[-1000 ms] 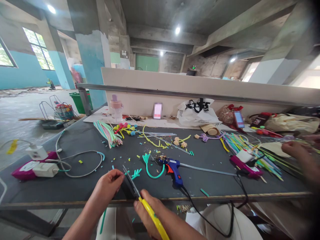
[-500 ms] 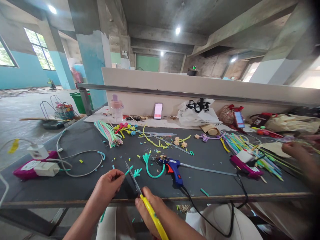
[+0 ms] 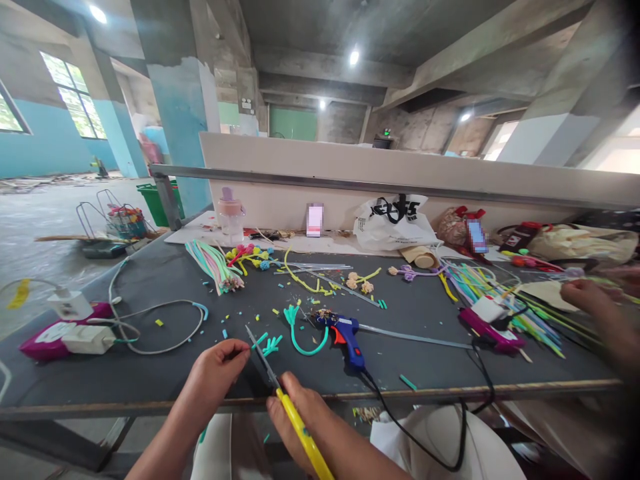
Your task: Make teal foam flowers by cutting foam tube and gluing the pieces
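Note:
My right hand (image 3: 295, 417) is closed around yellow-handled scissors (image 3: 280, 397) at the table's near edge, blades pointing up and left. My left hand (image 3: 215, 373) pinches a short teal pipe-cleaner piece (image 3: 259, 341) whose tip meets the blades. A teal curved pipe cleaner (image 3: 300, 333) and small teal bits lie just beyond. A blue glue gun (image 3: 347, 337) rests to the right of them, its black cord trailing off the edge.
Bundles of coloured pipe cleaners (image 3: 215, 263) lie mid-table and at the right (image 3: 490, 287). A power strip and cables (image 3: 80, 337) sit at left. Another person's hand (image 3: 587, 297) works at far right. Bags and a bottle (image 3: 231, 217) stand along the back board.
A teal piece now shows between my left fingers and the blades, which have shifted slightly. The view has dipped a little.

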`<move>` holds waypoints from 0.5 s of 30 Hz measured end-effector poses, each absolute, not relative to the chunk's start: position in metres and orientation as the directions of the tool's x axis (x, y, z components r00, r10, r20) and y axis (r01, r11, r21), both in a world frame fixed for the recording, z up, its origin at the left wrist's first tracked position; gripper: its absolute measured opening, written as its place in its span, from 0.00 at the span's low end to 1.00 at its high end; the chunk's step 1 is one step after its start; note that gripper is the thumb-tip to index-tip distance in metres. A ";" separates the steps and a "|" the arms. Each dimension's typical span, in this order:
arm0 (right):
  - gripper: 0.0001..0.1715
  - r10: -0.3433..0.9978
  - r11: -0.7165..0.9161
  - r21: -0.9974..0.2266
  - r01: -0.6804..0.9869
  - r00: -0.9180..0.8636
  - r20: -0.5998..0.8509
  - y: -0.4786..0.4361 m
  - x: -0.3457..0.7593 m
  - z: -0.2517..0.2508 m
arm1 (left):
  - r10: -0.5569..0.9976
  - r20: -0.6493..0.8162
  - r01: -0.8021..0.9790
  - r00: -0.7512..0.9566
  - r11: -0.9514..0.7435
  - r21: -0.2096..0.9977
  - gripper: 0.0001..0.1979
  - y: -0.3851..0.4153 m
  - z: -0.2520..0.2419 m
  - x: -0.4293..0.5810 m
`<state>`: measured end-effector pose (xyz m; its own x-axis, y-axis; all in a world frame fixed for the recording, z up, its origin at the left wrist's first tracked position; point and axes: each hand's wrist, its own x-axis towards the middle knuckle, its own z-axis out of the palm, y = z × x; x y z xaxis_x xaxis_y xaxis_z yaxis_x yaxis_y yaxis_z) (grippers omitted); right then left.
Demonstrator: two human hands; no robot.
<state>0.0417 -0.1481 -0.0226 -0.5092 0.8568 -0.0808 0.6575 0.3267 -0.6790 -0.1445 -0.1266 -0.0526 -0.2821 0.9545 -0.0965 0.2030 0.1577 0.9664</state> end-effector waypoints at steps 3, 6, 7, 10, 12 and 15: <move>0.06 0.864 0.309 -0.676 0.669 -0.494 -0.095 -0.147 0.041 -0.024 | 0.955 -0.102 0.201 -0.278 0.161 0.966 0.14 -0.127 -0.053 -0.144; 0.06 0.868 0.303 -0.673 0.675 -0.487 -0.097 -0.147 0.041 -0.024 | 0.956 -0.101 0.193 -0.275 0.158 0.968 0.13 -0.127 -0.053 -0.144; 0.06 0.868 0.311 -0.674 0.670 -0.489 -0.086 -0.147 0.041 -0.025 | 0.957 -0.097 0.192 -0.272 0.153 0.969 0.13 -0.127 -0.053 -0.144; 0.06 0.879 0.324 -0.666 0.672 -0.474 -0.050 -0.146 0.040 -0.028 | 0.961 -0.094 0.187 -0.262 0.146 0.971 0.14 -0.126 -0.053 -0.144; 0.05 0.895 0.309 -0.664 0.681 -0.444 -0.039 -0.146 0.038 -0.033 | 0.960 -0.103 0.181 -0.261 0.153 0.972 0.14 -0.126 -0.053 -0.144; 0.05 0.919 0.286 -0.709 0.645 -0.394 0.013 -0.145 0.034 -0.042 | 0.956 -0.126 0.166 -0.263 0.173 0.971 0.16 -0.128 -0.051 -0.145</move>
